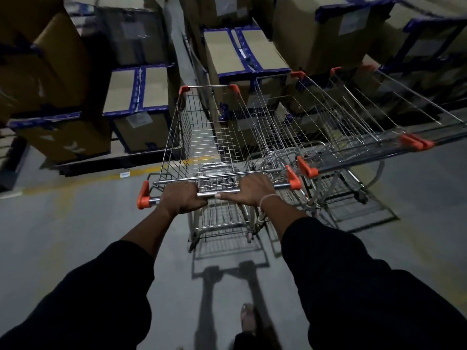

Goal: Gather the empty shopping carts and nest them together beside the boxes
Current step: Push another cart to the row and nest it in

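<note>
Against the far side of the aisle, stacked boxes [235,59] with blue tape are filling the shelves, and the grey floor [75,236] is running up to a yellow line at their base. Just right of centre, two carts already nested together [353,114] are standing beside those boxes, their orange handle ends pointing back toward the person. Touching or nearly touching their left side, the empty cart [207,137] in hand is facing the boxes, apart from the nest and not yet slotted in. Both hands are clamping its handle bar: the left hand [183,198] is wrapping the bar near the orange end cap, the right hand [249,189] is curling its fingers over the bar with the thumb lying along it, a pale band sitting on that wrist.

By my reading, this cart is needing to go in behind the nested pair. Doing it well is meaning backing off, swinging the nose right, squaring it to the rear cart's back, then pushing straight with even pressure so the baskets are sliding together without jamming.
</note>
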A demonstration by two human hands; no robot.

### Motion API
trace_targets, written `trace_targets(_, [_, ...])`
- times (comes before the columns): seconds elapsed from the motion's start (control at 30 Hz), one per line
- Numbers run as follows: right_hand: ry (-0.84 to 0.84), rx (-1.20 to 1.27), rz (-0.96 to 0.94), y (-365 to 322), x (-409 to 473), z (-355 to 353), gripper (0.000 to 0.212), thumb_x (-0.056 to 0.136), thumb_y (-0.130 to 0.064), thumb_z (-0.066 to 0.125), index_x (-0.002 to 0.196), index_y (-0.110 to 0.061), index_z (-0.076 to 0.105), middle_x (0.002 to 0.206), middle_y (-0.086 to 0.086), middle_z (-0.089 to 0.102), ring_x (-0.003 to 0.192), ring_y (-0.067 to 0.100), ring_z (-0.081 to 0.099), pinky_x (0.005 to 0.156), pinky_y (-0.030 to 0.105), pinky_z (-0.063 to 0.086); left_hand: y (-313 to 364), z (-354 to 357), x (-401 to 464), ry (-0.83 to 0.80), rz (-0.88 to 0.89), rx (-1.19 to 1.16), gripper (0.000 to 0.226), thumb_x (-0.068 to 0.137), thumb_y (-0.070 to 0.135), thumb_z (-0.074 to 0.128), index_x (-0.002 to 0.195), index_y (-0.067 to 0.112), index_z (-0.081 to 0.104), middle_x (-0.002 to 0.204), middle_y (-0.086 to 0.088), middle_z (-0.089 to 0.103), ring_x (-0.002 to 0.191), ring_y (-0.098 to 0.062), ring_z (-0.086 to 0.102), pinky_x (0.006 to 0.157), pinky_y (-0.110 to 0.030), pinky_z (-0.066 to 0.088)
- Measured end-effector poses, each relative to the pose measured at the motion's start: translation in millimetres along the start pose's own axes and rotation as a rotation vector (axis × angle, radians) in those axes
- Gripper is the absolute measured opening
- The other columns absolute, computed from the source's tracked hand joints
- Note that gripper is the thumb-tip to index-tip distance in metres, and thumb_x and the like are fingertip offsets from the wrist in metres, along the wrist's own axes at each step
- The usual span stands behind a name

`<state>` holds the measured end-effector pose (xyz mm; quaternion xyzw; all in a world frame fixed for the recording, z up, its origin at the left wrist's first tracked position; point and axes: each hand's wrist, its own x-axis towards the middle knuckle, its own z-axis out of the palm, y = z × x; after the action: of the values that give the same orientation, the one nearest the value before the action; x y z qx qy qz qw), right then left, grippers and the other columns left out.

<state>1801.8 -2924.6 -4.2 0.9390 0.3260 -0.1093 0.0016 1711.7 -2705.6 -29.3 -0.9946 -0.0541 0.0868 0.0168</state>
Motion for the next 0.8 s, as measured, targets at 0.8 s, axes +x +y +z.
trace_targets(0.8, [-0.026, -0.009, -0.066, 29, -12, 3, 0.112, 0.045, -0.112, -0.008, 0.064, -0.021, 0.053, 0.064, 0.001, 0.058, 0.064, 0.021, 0.062, 0.078, 0.036, 0.053, 35, 0, -13, 0.008, -0.064, 0.003, 0.054, 0.086, 0.070, 0.054, 0.085, 0.018, 0.068, 0.081, -0.005, 0.069, 0.074, -0.026, 0.067, 0.070, -0.032, 0.053])
